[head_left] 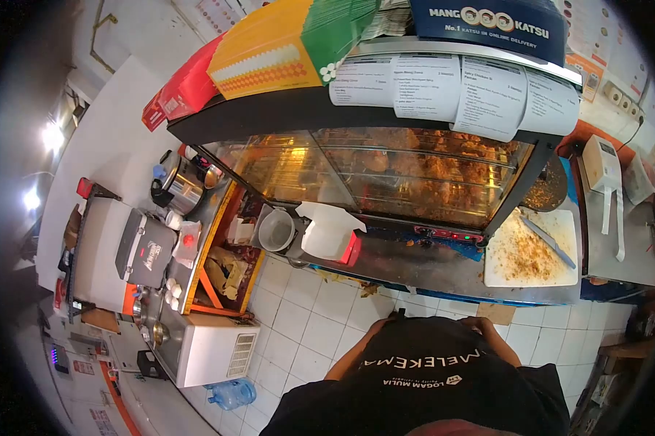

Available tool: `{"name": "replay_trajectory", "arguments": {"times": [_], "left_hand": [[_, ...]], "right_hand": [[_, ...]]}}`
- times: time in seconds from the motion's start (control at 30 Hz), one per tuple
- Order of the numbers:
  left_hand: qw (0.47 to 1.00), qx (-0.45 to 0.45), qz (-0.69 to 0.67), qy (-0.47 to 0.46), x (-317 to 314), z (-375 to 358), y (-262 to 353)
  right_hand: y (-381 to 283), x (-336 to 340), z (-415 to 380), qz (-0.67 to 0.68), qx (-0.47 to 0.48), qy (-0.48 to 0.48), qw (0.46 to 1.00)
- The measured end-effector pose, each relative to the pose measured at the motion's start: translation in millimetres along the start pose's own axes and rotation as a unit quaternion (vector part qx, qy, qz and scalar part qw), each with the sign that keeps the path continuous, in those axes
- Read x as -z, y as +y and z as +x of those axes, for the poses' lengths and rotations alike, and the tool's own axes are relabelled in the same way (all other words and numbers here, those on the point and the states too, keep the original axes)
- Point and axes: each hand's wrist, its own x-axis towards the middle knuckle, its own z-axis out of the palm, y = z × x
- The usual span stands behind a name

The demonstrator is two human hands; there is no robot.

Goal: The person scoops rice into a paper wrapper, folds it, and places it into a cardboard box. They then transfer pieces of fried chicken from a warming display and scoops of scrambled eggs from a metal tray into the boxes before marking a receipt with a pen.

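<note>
My left hand (378, 326) is held low against the front of my black shirt, its fingers hidden. On the other side, my right hand (476, 322) rests at my waist, also mostly covered by the shirt. Both are below the counter edge. Ahead on the counter (415, 272), an open paper-lined box (326, 234) with a red side stands beside a grey round bowl (276, 230). To the right lies a white cutting board (496, 267) strewn with brown crumbs, with a knife (549, 243) across its upper right part.
A glass warming cabinet (356, 203) full of fried food stands behind the counter, with order slips (429, 94) and folded boxes (262, 54) on top. At left are a pot (184, 190), a grey rice cooker (146, 248), a white freezer (215, 352) and a blue water jug (233, 393).
</note>
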Motion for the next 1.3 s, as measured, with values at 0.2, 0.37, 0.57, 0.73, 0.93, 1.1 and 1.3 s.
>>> {"name": "replay_trajectory", "arguments": {"times": [0.2,0.37,0.57,0.73,0.93,1.1,1.3], "left_hand": [[1.000,0.017,0.009,-0.002,-11.0,1.7,12.9],[0.999,0.041,0.023,0.000,-17.9,-5.3,28.1],[0.999,0.037,0.014,-0.007,-27.4,-3.8,30.1],[1.000,0.011,-0.018,-0.022,-32.1,1.8,11.2],[0.998,-0.009,-0.055,-0.023,-34.6,-2.9,-7.8],[0.995,-0.022,-0.085,-0.038,-31.0,-0.5,-18.6],[0.959,-0.014,-0.257,-0.120,-16.1,34.0,-68.6]], "right_hand": [[26.4,8.9,34.6,-0.018,-0.032,-0.022,0.999],[30.4,9.9,38.1,-0.030,-0.016,-0.012,0.999],[39.6,11.2,35.9,-0.001,-0.041,0.002,0.999],[40.7,17.2,33.5,0.031,-0.081,-0.030,0.996],[45.7,9.1,40.4,0.070,-0.096,-0.041,0.992],[62.7,11.2,70.3,0.056,-0.064,-0.080,0.993],[44.9,7.0,38.9,0.053,-0.090,-0.032,0.994]]}}
